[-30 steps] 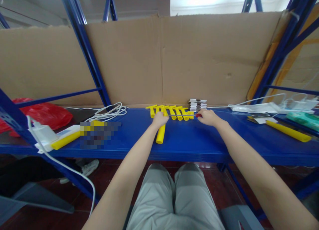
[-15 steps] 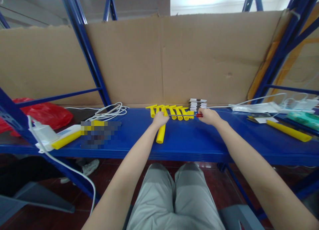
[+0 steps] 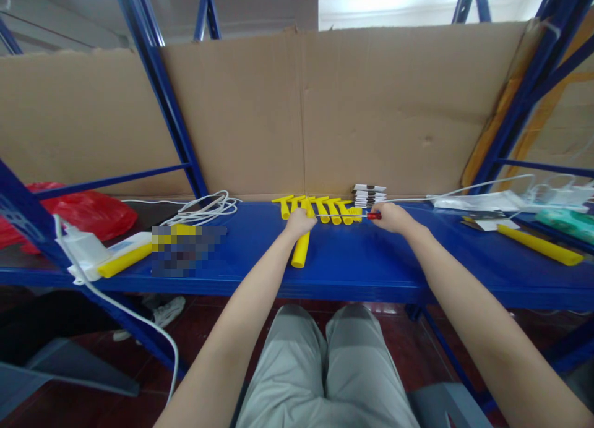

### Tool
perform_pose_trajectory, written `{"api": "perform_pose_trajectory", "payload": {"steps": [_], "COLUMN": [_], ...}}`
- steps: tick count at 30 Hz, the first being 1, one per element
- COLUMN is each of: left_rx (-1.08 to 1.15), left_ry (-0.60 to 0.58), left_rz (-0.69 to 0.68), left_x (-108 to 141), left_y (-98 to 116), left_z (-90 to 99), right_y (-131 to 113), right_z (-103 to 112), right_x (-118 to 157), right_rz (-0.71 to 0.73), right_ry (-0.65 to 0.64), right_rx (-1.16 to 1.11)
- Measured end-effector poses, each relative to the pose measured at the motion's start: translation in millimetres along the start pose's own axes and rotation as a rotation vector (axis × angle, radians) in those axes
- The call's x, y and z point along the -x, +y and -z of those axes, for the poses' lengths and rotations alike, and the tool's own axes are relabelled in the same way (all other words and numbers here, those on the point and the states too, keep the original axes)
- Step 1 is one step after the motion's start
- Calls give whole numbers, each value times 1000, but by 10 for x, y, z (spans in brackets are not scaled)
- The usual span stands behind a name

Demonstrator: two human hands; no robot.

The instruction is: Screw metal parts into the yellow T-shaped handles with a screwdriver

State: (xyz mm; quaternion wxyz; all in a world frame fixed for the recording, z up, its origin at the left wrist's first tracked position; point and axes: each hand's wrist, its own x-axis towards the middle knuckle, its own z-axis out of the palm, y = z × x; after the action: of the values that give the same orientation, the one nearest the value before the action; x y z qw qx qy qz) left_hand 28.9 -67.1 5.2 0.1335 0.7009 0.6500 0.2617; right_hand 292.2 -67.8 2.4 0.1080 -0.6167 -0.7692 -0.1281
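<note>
Counting the yellow T-shaped pieces at the middle of the table (image 3: 371,255): one held yellow piece (image 3: 301,252) is lying under the left hand (image 3: 299,222), its tubular end pointing toward the person; five more T-shaped pieces (image 3: 334,216) are standing in a row near the rear edge, two showing left of the held piece and three to its right; a ribbed yellow part (image 3: 355,213) is sitting at the row's right end, and whether it is single or several cannot be told. One stack of small white boxes (image 3: 370,196) is standing just behind, its layers too fine to count; one yellow tube (image 3: 541,244) is lying well apart at the right; one coil of white cable (image 3: 208,208) and one red bag (image 3: 93,213) are resting at the left. One screwdriver (image 3: 374,216) is spanning the gap between the hands, its shaft running level.

Both arms are stretching forward and converging; the left hand is bearing down from above, its grip closing around the held piece near the crossbar; the right hand (image 3: 390,218) is turning inward at the wrist, its grip narrowing on the screwdriver's red handle.
</note>
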Motion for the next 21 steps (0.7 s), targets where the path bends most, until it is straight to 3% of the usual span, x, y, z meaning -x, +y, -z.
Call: {"api": "perform_pose_trajectory", "payload": {"steps": [9,17,21], "left_rx": [-15,-8,-16], "left_ry": [23,30,18], "left_rz": [-3,-9,-2], "left_x": [-3,1,10], "left_y": [-19,-21,-6], "left_z": [-17,-18,-5], "right_y": [-101,-59,-64], "right_z": [80,73,85], "right_x": [66,32,44], "right_rz": [-26,92,4], "right_ry": [-38,8,9], "right_rx": [20,-4,-11]}}
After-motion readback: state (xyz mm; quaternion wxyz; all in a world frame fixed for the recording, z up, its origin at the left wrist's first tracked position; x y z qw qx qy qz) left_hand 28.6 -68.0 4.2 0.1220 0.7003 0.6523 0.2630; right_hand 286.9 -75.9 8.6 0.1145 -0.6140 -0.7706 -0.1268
